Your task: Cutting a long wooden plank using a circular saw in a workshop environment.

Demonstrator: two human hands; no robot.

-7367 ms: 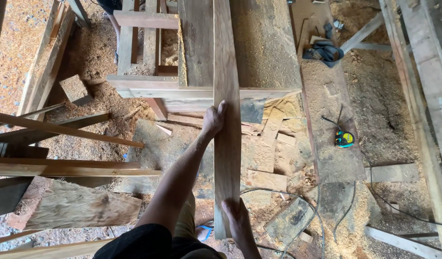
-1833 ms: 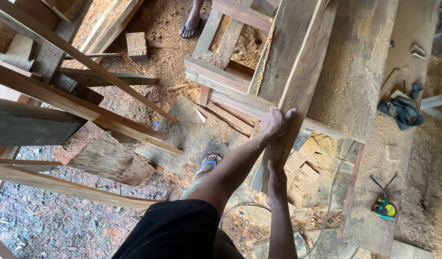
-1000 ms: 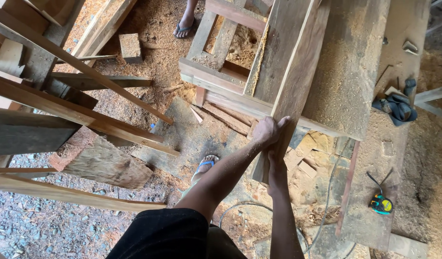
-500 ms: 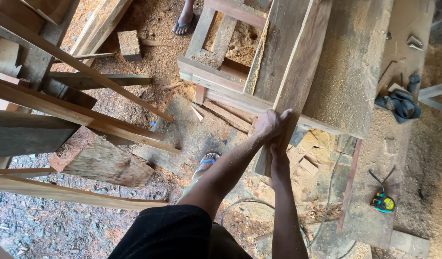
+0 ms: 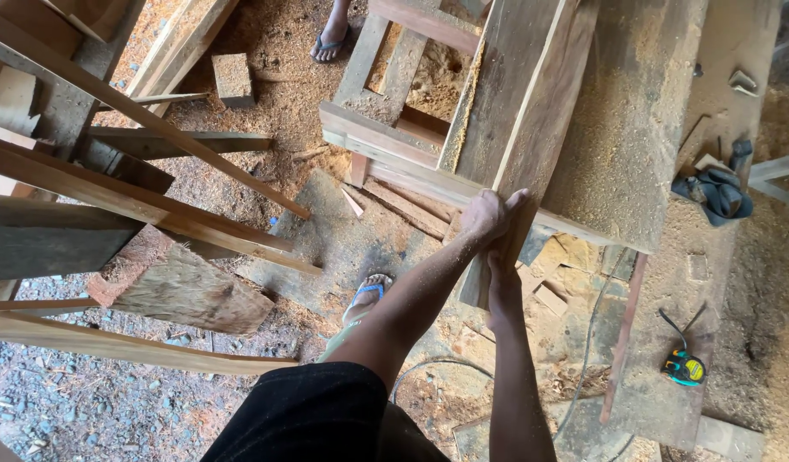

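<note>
1. A view from the head down onto a dusty woodworking floor. Both bare arms reach forward to the near end of a long plank (image 5: pixel 531 137).
2. The plank runs away from the person, lying along the left edge of a worktop (image 5: pixel 643 128) covered in sawdust. Its near end hangs past the worktop's near edge.
3. The left hand (image 5: pixel 484 216) is closed over the plank's near end, fingers curled on top. The right hand (image 5: pixel 504 272) grips the same end from just below and touches the left.
4. Left of the plank, an open wooden frame (image 5: pixel 394 141) stands against the worktop.
5. A crumpled blue cloth (image 5: pixel 711 190) lies at the worktop's right edge. A yellow tape measure (image 5: pixel 684 368) lies on the floor, near the right.
6. The person's foot in a blue sandal (image 5: pixel 367 295) stands below the plank end. Another person's sandalled foot (image 5: pixel 330 38) shows at the top.
7. Risk, as a judgement: the overhanging end could slip from the dusty grip and drop onto the foot. Rough edges may give splinters.
</note>
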